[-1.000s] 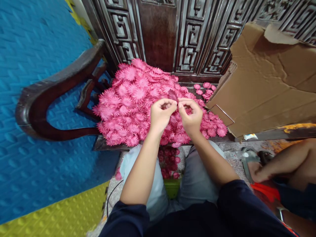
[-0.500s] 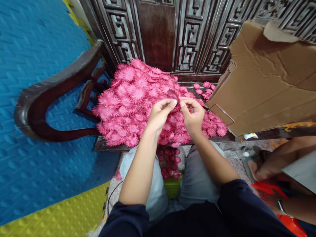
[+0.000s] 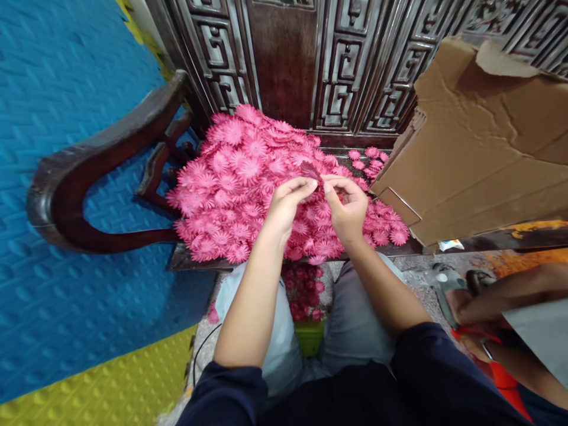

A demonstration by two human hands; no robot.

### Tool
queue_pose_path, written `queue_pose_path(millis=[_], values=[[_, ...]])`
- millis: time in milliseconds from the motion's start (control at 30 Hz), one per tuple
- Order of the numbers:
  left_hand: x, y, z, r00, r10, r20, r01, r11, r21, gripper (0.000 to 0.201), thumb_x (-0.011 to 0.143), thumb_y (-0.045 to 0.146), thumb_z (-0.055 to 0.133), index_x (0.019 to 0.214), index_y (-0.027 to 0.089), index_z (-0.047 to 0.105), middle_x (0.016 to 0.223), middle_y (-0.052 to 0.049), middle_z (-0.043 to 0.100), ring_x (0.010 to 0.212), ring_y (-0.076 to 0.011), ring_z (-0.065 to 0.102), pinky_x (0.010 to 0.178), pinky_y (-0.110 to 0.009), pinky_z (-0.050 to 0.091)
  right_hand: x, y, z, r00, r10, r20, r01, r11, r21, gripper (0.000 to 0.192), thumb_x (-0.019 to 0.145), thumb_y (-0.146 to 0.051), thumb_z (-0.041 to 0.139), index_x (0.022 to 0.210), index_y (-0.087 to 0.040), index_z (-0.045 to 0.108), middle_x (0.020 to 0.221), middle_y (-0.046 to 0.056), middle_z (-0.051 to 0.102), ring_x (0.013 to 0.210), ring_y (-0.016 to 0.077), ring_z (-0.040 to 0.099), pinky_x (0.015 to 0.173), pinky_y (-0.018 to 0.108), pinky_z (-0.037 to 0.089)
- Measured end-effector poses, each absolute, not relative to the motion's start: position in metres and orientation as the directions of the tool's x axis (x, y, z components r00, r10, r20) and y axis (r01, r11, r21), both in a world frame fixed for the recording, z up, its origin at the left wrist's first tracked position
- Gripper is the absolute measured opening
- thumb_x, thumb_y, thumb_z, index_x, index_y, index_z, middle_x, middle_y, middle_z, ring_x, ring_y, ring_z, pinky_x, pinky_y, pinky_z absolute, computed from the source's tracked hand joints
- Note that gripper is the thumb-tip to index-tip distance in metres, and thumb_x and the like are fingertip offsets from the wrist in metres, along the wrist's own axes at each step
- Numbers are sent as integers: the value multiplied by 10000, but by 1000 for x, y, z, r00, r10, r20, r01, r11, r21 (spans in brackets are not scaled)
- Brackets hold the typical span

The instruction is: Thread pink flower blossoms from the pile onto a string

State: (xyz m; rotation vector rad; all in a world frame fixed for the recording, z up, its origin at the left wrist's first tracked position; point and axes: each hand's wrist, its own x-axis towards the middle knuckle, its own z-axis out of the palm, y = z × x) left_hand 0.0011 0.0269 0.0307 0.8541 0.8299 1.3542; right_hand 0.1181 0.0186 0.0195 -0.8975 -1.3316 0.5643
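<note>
Both hands meet over a large heap of pink artificial flower heads on a dark wooden bench. Between my fingertips is a darker, folded stack of flower petals, its fringed tips pointing up and to the left. My left hand pinches its lower edge between thumb and fingers. On its other side my right hand is closed, thumb against curled fingers at the petals' base. The exact contact of the right fingertips is partly hidden.
A curved wooden armrest stands at left beside blue foam mats. On the right, a torn cardboard box leans against the carved backrest. Another person's arm and sandalled foot are at lower right. A green container sits between my knees.
My hands hold nearly the same position, with the left shifted very slightly. At right, the other person's hand and arm have moved left and up.
</note>
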Motion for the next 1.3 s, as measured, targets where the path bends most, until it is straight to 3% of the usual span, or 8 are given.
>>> queue_pose_path(millis=[367,467,633,833,1033,1167,1300], values=[[0,28,31,75,993,-87,-490,113,864,66,599,188,702,623,166,645,624,25,575,585,-80,465,600,-221,366,116,16,21,158,817,555,116,543,-832,79,808,-253,588,772,-201,635,908,35,705,903,149,651,802,327,505],[2,28,29,26,1000,-10,-425,20,905,51,654,190,653,648,169,607,644,24,551,610,-90,468,632,-221,382,116,17,22,120,835,537,129,523,-842,91,792,-292,609,777,-203,623,924,33,698,889,144,641,775,312,506],[5,25,27,-38,974,224,-154,-227,962,102,759,132,538,674,176,503,669,24,473,659,-100,445,672,-212,370,118,21,23,75,859,506,179,488,-854,188,706,-313,711,852,-209,655,909,18,694,746,115,621,716,281,508],[7,22,26,-49,960,274,-90,-277,956,138,848,143,450,717,186,445,664,27,385,618,-107,372,625,-223,327,118,20,24,111,837,536,223,505,-834,76,762,-264,653,798,-211,696,841,13,722,812,142,651,761,304,505],[13,21,27,-58,967,249,-111,-254,961,185,856,112,415,689,192,404,655,27,363,620,-113,360,634,-222,322,115,25,19,231,910,345,-42,363,-931,63,736,-267,645,744,-206,658,746,-18,687,684,107,609,703,273,503],[16,21,27,-57,982,181,-186,-189,964,208,855,69,370,694,190,418,662,25,375,611,-111,363,631,-222,314,115,29,16,217,961,171,-223,220,-950,104,710,-294,652,722,-191,643,676,-35,641,567,70,537,604,226,474],[18,20,28,-74,987,143,-219,-156,963,205,861,83,382,694,194,424,650,30,372,596,-112,364,622,-225,319,117,29,15,169,973,158,-244,197,-949,168,727,-352,646,773,-192,617,693,-34,613,609,70,545,638,224,485]])
